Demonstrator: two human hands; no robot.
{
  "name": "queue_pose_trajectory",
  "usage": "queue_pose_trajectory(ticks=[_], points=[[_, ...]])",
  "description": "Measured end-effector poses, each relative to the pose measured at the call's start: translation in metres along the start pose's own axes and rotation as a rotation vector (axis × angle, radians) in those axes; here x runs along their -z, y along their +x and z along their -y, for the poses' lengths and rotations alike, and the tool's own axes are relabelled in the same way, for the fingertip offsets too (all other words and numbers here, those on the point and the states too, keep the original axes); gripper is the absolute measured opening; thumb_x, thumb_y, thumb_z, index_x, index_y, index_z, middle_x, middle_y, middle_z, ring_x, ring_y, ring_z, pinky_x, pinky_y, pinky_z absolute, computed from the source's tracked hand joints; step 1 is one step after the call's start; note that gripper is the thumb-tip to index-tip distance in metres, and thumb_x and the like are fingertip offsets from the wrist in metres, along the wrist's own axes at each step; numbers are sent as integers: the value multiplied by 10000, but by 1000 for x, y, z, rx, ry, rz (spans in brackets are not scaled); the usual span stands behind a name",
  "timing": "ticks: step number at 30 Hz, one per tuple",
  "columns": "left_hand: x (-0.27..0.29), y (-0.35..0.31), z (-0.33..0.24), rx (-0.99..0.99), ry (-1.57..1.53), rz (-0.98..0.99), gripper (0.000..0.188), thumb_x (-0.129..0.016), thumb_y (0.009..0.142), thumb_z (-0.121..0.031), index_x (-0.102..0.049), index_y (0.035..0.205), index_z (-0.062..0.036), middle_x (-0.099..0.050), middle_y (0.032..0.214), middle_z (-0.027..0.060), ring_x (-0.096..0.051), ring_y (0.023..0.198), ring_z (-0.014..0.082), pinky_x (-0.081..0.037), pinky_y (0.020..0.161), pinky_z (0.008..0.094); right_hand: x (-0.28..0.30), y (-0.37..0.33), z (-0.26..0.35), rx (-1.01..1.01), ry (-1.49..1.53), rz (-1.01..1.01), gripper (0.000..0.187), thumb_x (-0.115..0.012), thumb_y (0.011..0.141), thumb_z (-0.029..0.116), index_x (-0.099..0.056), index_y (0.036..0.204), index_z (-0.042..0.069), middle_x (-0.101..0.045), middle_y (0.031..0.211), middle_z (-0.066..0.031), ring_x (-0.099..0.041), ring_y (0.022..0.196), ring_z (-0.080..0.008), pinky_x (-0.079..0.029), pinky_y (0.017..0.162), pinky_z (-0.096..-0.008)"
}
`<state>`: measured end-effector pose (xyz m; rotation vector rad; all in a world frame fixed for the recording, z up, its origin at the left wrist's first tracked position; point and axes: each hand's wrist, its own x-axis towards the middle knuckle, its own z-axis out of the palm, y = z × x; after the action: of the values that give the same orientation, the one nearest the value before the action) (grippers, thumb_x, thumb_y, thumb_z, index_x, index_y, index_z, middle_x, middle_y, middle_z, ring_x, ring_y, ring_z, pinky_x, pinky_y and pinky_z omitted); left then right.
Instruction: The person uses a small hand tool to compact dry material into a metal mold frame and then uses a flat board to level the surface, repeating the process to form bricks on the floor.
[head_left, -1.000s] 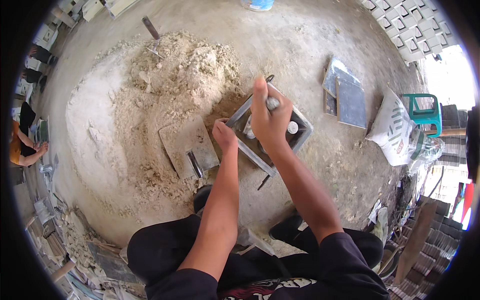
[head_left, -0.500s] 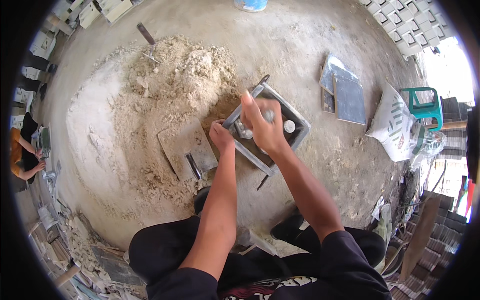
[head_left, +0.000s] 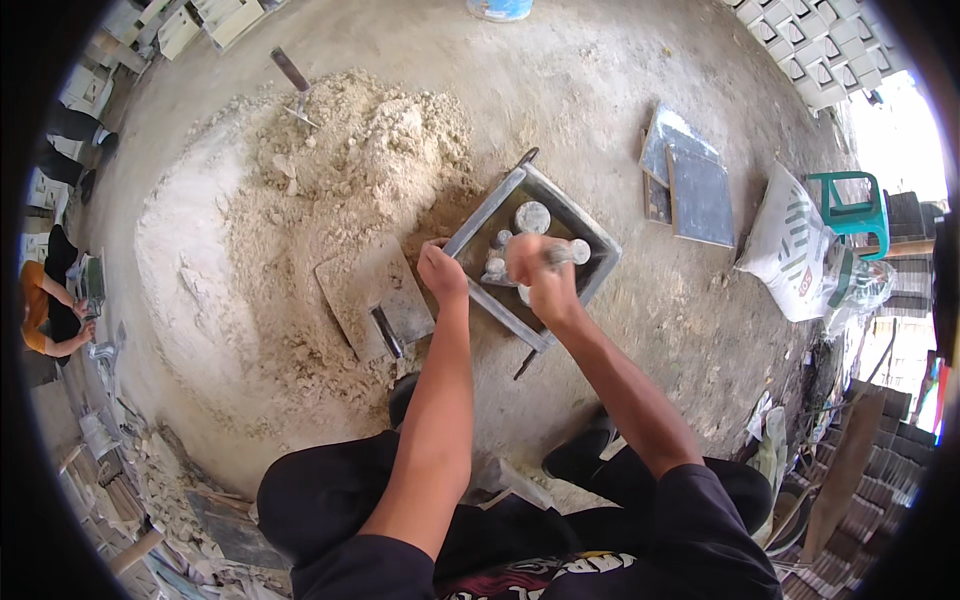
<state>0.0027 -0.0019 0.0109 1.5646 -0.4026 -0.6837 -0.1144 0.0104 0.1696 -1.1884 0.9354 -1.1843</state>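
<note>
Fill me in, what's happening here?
A person is working at a square frame on the floor. Their left hand is at its left corner; the right hand grips a blurred greyish tool over the inside, where several round-topped pieces stand. To the left, a flat plate with a handle lies at the edge of a pale heap.

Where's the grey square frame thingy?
In the head view, the grey square frame is near the middle, just right of the sandy pile, with the left hand at its left corner.
</note>
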Motion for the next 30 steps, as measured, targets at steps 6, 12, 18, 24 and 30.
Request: queue_pose_trajectory(ticks=[6, 12, 18, 24, 30], points=[[3, 4, 8, -16, 33, 19, 372, -359, 877, -206, -626, 789, 38, -595, 723, 123, -525, 662, 232, -425, 652, 350, 29, -4, 7, 3, -245, 317, 502, -562, 906, 344, -385, 570, 16, -332, 500, -21, -293, 496, -117, -267, 465, -323], [5, -4, 6, 21, 96, 38, 374, -382, 853, -217, -643, 804, 46, -629, 786, 129, -559, 732, 229, -445, 707, 341, 48, 15, 23, 91, -338, 519, 323, -537, 809, 147, -371, 578, -5, -340, 538, -13, -329, 539, -129, -288, 507, -336], [2, 6, 15, 18, 79, 3, 377, -367, 865, -216, -632, 802, 45, -621, 766, 156, -558, 705, 276, -448, 700, 378, 63, 21, 17, -29, -68, 231, 329, -549, 797, 144, -360, 544, 52, -369, 540, 39, -306, 532, -78, -246, 480, -288], [8, 9, 21, -32, 112, -3, 374, -355, 872, -209, -623, 796, 40, -632, 788, 194, -579, 739, 325, -450, 729, 416, 61, 28, 19, 19, -120, 210, 293, -544, 753, 100, -365, 528, 41, -345, 518, 46, -294, 518, -70, -242, 458, -290], [0, -3, -1, -52, 309, -60, 308, -377, 876, -185, -604, 949, 10, -619, 916, 189, -574, 857, 355, -447, 791, 437, 61, 48, 19, -88, -102, 358, 247, -538, 783, 97, -425, 570, 44, -404, 538, 29, -351, 515, -87, -280, 478, -286]])
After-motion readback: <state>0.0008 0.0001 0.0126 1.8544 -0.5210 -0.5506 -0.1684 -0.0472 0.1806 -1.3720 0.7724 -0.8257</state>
